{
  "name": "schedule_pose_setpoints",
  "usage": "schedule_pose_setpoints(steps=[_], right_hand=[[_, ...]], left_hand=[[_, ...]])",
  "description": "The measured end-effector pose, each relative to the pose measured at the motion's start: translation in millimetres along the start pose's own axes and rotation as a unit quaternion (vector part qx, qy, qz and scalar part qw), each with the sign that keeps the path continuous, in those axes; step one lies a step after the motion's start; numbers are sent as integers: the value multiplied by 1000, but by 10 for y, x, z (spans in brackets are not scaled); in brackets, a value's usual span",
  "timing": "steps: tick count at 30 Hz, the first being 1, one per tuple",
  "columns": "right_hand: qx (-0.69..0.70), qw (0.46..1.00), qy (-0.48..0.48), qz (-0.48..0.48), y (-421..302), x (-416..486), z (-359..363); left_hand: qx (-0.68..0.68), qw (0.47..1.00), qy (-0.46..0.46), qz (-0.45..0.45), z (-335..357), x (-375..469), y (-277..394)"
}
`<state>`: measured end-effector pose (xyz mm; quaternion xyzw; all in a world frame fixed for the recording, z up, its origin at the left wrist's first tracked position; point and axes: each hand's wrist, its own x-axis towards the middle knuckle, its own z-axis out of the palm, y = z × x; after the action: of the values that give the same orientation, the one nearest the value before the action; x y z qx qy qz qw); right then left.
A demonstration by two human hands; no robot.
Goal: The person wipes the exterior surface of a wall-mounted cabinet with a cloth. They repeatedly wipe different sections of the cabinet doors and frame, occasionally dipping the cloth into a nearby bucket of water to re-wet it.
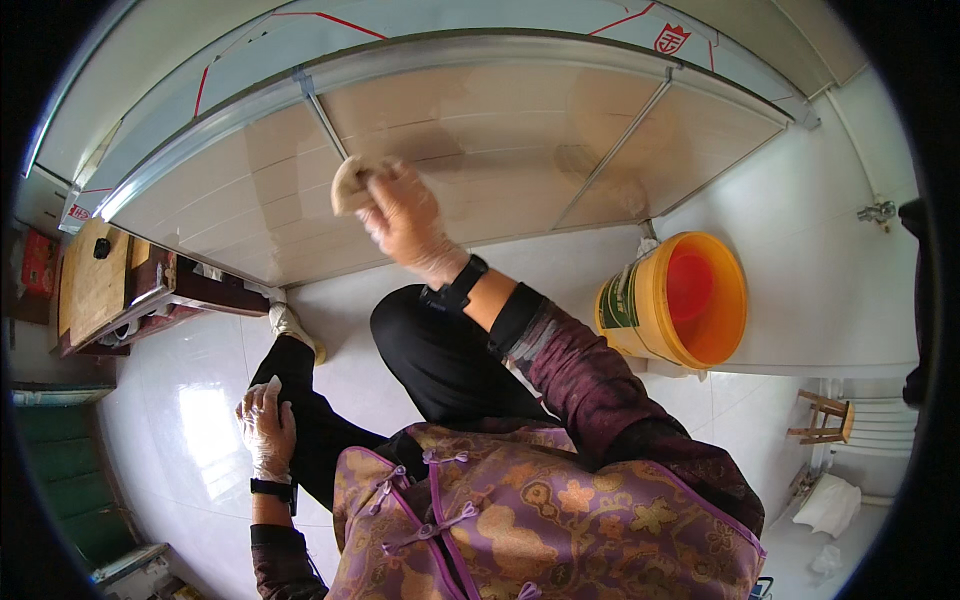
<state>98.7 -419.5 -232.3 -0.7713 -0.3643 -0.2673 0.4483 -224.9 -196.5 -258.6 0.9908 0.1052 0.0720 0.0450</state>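
Observation:
My right hand [409, 214], in a thin clear glove, grips a beige cloth or sponge [350, 187]; blur hides which. It is held at the glossy beige front panel [480, 157] of a low cabinet, beside a vertical metal strip [326, 124]. Whether the cloth touches the panel I cannot tell for certain. Also gloved, my left hand [268, 431] rests on my left leg in black trousers [300, 405], holding nothing that I can see. Damp-looking darker patches and reflections show on the panel.
A yellow bucket [660, 300] with something red inside stands at right, near the wall. A wooden table [94, 277] is at left, a small wooden stool [825, 418] at far right. The metal countertop [480, 19] overhangs the panels. A valve [876, 212] juts from the right wall.

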Motion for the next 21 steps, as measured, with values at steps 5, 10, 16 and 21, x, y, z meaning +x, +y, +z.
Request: schedule_pose_setpoints(steps=[5, 10, 16, 21], right_hand=[[-32, 993, 84, 73, 821, -160, -376], [-52, 967, 164, 190, 1655, -565, -1189], [52, 834, 418, 356, 2076, -588, -1826], [27, 930, 291, 221, 1715, -197, -1721]], left_hand=[[-2, 1000, 5, -3, -1, -3, -11], [-12, 1000, 18, 3, 0, 19, -19], [-27, 1000, 15, -3, -6, 25, -19], [-21, 1000, 11, -16, 4, 5, -25]])
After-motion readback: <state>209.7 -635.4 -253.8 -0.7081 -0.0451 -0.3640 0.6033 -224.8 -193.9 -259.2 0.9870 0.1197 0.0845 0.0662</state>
